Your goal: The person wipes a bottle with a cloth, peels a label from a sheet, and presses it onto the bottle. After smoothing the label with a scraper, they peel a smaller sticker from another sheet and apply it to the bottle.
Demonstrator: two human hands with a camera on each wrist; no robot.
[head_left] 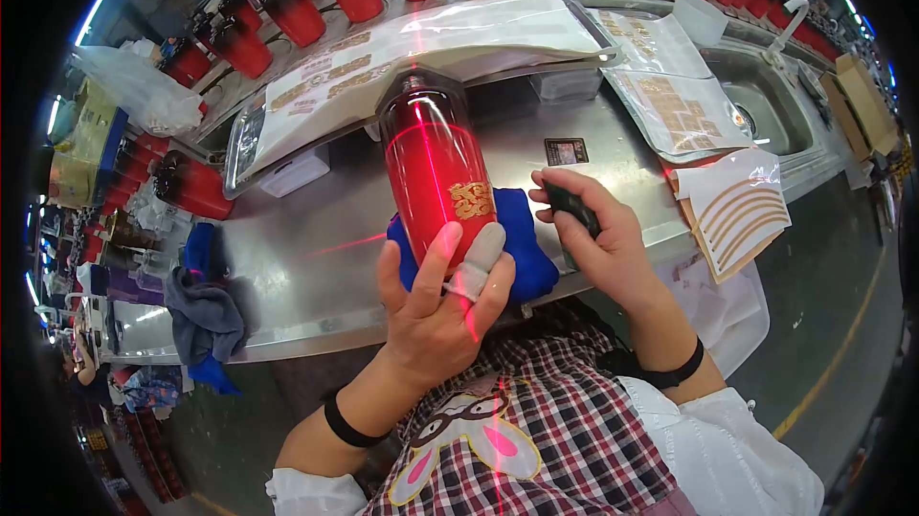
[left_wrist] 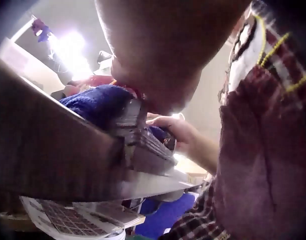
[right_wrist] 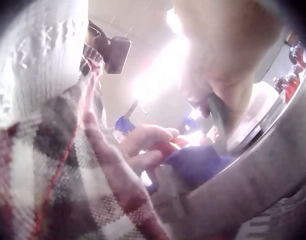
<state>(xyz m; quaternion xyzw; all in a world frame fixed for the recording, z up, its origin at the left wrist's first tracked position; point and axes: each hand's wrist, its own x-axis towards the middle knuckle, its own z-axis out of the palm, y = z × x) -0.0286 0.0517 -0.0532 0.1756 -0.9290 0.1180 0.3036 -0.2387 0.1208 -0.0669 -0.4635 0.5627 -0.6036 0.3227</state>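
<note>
A glossy red bottle [head_left: 431,162], dark toward its neck, lies tilted on a blue cloth [head_left: 528,248] with a gold emblem [head_left: 471,200] on its side. Over its lower end spreads the left hand [head_left: 442,310], fingers extended against the glass, a grey cover on one finger. To the right of the bottle, the right hand [head_left: 603,238] holds a dark flat object [head_left: 571,210] between thumb and fingers, apart from the bottle. In the right wrist view the same dark object [right_wrist: 218,115] shows in the right hand; the blue cloth [right_wrist: 200,162] is below.
Behind the bottle stands a tray with sheets of gold decals [head_left: 335,71]; another decal tray [head_left: 670,114] is at the right beside a sink [head_left: 766,104]. A small dark card [head_left: 567,151] lies on the metal table [head_left: 316,277]. Grey cloth [head_left: 203,310] hangs at the left edge.
</note>
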